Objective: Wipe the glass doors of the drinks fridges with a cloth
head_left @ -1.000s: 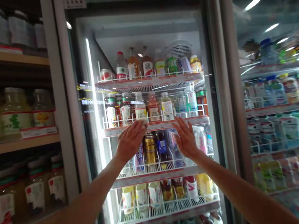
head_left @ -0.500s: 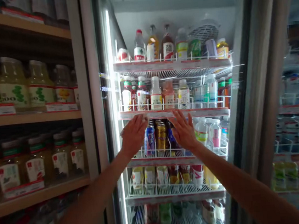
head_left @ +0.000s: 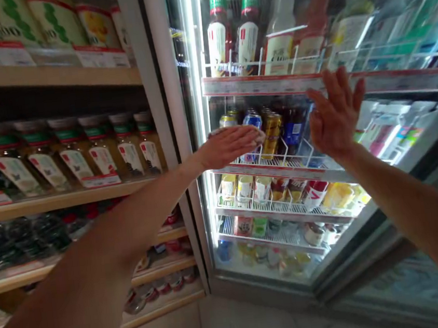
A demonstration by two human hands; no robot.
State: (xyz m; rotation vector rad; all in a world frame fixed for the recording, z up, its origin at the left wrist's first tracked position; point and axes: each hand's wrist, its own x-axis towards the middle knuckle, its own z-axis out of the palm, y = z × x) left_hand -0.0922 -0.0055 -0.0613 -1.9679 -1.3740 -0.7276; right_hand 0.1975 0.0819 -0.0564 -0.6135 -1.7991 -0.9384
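I face a lit glass-door drinks fridge [head_left: 200, 134] with wire shelves. My left hand [head_left: 230, 144] is stretched out flat, palm down, in front of the row of cans [head_left: 272, 129] on the middle shelf. My right hand [head_left: 334, 112] is raised with fingers spread and palm toward the fridge, just below the red-edged shelf rail [head_left: 273, 82]. Neither hand holds anything. Above the rail stand bottles [head_left: 248, 30] with white labels. Whether the hands touch the glass I cannot tell.
Wooden shelves [head_left: 49, 77] at the left carry rows of labelled jars [head_left: 96, 156] and price tags. Lower fridge shelves hold small bottles and cups [head_left: 268, 187]. A second fridge door [head_left: 410, 269] angles off at the right. Pale floor [head_left: 228, 325] shows below.
The view has dropped and tilted, closing in on the fridge. My left hand has turned flat, palm down, and my right hand has moved right, away from it.
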